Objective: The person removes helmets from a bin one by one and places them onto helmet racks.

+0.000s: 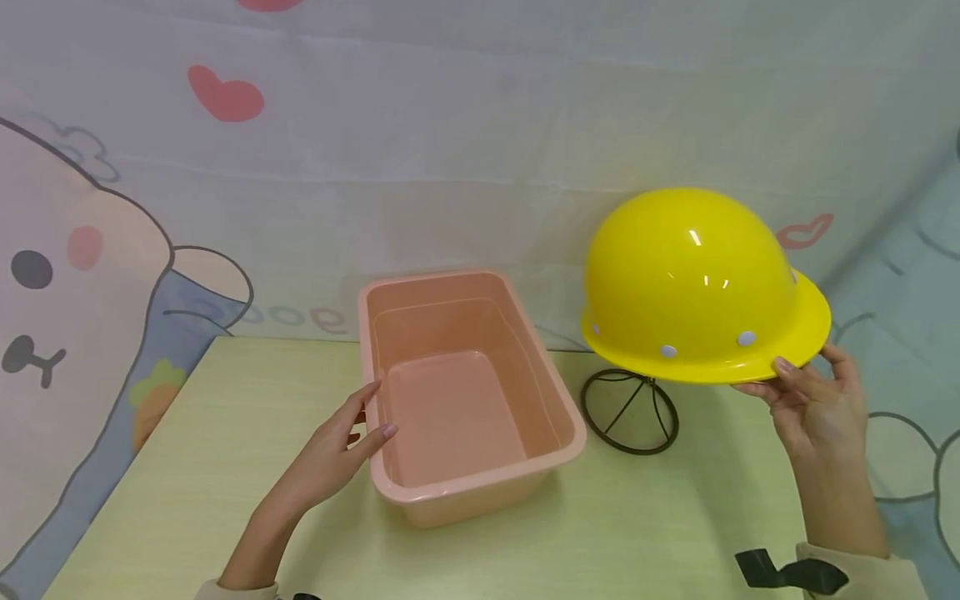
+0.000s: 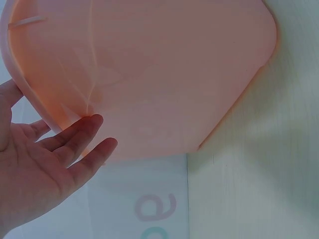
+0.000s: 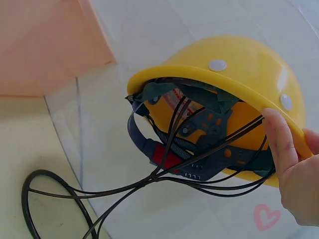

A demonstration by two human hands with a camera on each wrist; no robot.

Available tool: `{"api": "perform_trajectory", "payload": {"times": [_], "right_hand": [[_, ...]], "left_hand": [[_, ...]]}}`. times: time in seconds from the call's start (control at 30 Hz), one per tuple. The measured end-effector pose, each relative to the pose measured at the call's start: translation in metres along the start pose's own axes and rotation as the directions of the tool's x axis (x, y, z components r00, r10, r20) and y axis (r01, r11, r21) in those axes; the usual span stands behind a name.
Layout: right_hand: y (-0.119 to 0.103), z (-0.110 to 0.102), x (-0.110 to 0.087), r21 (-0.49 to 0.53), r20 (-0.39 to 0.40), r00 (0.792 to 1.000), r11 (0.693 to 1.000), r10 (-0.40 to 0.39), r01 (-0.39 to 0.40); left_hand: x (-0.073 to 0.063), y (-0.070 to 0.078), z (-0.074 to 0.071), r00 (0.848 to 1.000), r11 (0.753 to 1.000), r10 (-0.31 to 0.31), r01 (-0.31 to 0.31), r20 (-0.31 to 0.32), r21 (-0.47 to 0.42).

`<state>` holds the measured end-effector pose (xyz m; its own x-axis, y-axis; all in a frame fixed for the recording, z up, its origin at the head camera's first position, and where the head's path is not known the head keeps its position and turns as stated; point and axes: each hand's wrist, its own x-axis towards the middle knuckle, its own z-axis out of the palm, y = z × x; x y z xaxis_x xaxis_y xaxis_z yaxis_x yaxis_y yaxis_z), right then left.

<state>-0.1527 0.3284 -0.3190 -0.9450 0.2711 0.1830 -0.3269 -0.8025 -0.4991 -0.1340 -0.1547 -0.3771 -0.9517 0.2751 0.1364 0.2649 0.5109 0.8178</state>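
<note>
A yellow hard hat [image 1: 690, 287] sits over a black wire stand [image 1: 630, 412] on the right. My right hand [image 1: 821, 408] pinches its brim, thumb on the edge and fingers beneath. From below, the right wrist view shows the hat's dark inner harness [image 3: 199, 144] and the stand's wires reaching up inside the shell. A pink plastic basin [image 1: 457, 417], with nothing in it, stands left of the hat. My left hand [image 1: 330, 458] holds the basin's left rim, thumb on the inner side. In the left wrist view, the fingers [image 2: 87, 132] pass under the rim beside the outer wall.
The pale wood-grain table [image 1: 247, 417] bears the basin and stand. Just behind it hangs a printed cloth [image 1: 465, 142] with hearts and a cartoon bear [image 1: 82, 333] at the left. Another cloth side [image 1: 907, 350] borders the right.
</note>
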Motion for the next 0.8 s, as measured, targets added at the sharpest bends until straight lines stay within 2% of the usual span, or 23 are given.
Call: {"api": "perform_trajectory", "payload": {"times": [0.23,0.37,0.67,0.8], "right_hand": [[0.0002,0.0002,-0.0011,-0.055,0.127,0.991,0.997,-0.047,0.054],[-0.0004,-0.0005,-0.0016,-0.033,0.169,0.985,0.998,-0.038,0.044],[-0.0013,0.0002,0.0003,-0.032,0.120,0.993,0.999,-0.024,0.028],[-0.0026,-0.0037,0.0001,-0.042,0.029,1.000,0.999,-0.006,0.008]], "left_hand": [[-0.0003,0.0001,0.0000,1.000,1.000,-0.001,0.001,-0.002,0.008],[0.0006,-0.0001,0.0003,1.000,1.000,0.003,-0.003,-0.001,0.012],[0.0009,0.0007,-0.0011,1.000,1.000,-0.003,0.003,0.001,0.005],[0.0007,0.0008,-0.0012,1.000,1.000,-0.006,0.006,0.001,0.010]]}}
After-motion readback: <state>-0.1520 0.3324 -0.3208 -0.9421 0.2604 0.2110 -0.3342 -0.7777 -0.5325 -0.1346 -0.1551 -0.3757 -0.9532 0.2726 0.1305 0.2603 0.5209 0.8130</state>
